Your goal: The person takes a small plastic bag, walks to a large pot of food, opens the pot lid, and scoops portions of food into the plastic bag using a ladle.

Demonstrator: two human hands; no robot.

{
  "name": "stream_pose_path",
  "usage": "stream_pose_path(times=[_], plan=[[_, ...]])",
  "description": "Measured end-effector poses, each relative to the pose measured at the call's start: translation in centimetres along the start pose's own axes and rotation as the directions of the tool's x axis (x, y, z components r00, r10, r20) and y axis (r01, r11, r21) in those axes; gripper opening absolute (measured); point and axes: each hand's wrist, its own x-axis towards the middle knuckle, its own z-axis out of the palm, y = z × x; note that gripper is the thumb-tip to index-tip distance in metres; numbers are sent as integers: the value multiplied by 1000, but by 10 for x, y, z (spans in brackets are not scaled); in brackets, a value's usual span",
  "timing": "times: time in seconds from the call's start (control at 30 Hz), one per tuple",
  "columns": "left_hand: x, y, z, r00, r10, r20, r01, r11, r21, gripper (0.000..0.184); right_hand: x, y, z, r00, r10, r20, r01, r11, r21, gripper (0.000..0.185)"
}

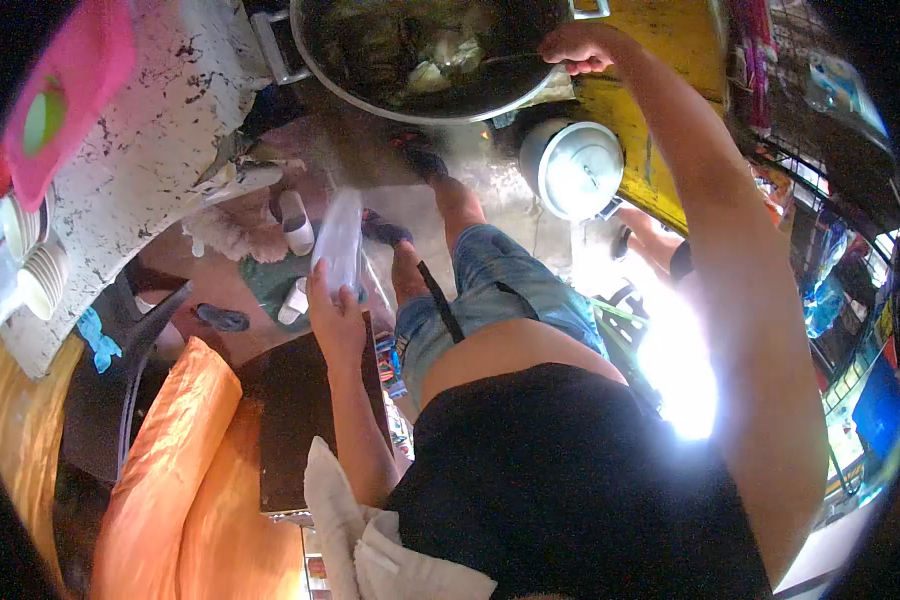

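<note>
My left hand (338, 318) is closed around the lower end of a long, clear plastic bag (342, 235), which stands up from the fingers over the floor. My right hand (582, 48) is curled into a fist at the right rim of a large metal pot (410, 112). A thin line runs from that fist into the pot, but what the fingers grip is too unclear to name. Inside the pot lies dark content with a few pale, shiny pieces (440, 68).
A smaller lidded metal pot (578, 170) stands below a yellow surface (650, 100). At left, a worn white table (140, 150) bears a pink plastic thing (80, 80) and stacked white bowls (42, 285). Slippers (297, 222) lie on the floor; another person's leg (652, 235) shows at right.
</note>
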Motion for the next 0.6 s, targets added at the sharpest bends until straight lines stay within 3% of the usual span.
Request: stream_pose_path(times=[0.1, 0.17, 0.33, 0.43, 0.5, 0.6], plan=[[10, 10, -3, 1000, -18, -15, 18, 1000, 7, 52, -14, 12, -21, 996, -39, 83, 41, 999, -21, 21], [20, 17, -3, 1000, -22, -9, 22, 1000, 4, 52, -20, 19, -22, 991, -121, 52, 119, 992, 34, 23], [27, 18, 7, 1000, 13, 22, -13, 999, -40, 52, -22, 19, -13, 986, -159, -40, 156, 986, -59, 23], [33, 10, 7, 992, 119, 45, -117, 992, -38, 52, -33, 11, 0, 982, -156, -104, 150, 987, -64, 41], [34, 16, -4, 992, 97, 80, -91, 993, -72, 53, -16, 19, 15, 959, -244, -143, 187, 926, -327, 40], [42, 2, -18, 990, 98, 98, -91, 993, -74, 54, 39, 45, 38, 880, -435, -191, 188, 689, -700, 38]])
